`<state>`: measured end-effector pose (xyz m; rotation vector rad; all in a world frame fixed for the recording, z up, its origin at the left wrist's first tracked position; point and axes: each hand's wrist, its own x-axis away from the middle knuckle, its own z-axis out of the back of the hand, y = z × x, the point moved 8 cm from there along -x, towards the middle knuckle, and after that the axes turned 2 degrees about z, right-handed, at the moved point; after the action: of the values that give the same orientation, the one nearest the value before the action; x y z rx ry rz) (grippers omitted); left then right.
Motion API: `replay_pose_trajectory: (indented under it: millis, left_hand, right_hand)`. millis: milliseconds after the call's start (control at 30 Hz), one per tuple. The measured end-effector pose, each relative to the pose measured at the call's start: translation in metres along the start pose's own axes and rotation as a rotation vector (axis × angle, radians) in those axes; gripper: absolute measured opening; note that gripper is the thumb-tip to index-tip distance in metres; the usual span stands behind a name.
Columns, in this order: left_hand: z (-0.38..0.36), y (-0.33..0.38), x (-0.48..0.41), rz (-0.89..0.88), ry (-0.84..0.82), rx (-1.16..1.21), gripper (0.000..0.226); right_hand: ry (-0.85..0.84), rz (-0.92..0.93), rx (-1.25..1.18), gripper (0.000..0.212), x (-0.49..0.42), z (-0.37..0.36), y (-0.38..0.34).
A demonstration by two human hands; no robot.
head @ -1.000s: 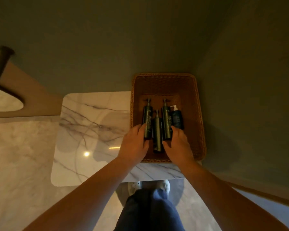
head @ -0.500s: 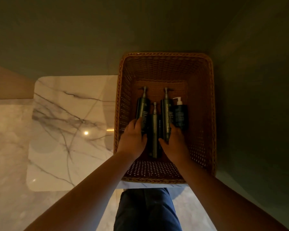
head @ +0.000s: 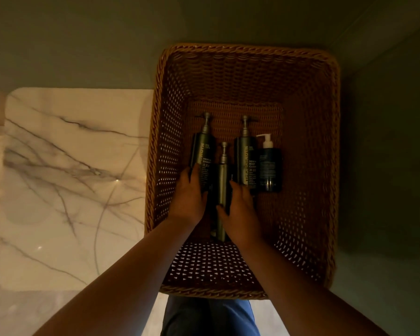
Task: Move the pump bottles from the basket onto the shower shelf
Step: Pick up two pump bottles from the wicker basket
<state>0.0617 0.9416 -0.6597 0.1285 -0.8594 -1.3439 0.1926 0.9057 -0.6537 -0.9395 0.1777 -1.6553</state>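
Basket (head: 325,166) now fills more of the frame than before; four bottles unlifted. Left hand (head: 188,197) curls on shampoo bottle (head: 204,158), right hand (head: 240,212) on slim bottle (head: 221,185); grip closure unclear.

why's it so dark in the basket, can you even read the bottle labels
Head view: dim warm light leaves the basket floor shadowed; the bottle by the left hand shows only partial letters, cut off at its curve; small glare spots on the marble slab.
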Motion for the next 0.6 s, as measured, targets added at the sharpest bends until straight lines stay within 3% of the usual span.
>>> replay_pose_trajectory:
  millis: [600]
  left_hand:
    - [-0.034, -0.028, 0.018, 0.179, -0.05, 0.034, 0.088]
  right_hand:
    - [0.118, -0.003, 0.088, 0.075, 0.001, -0.021, 0.008]
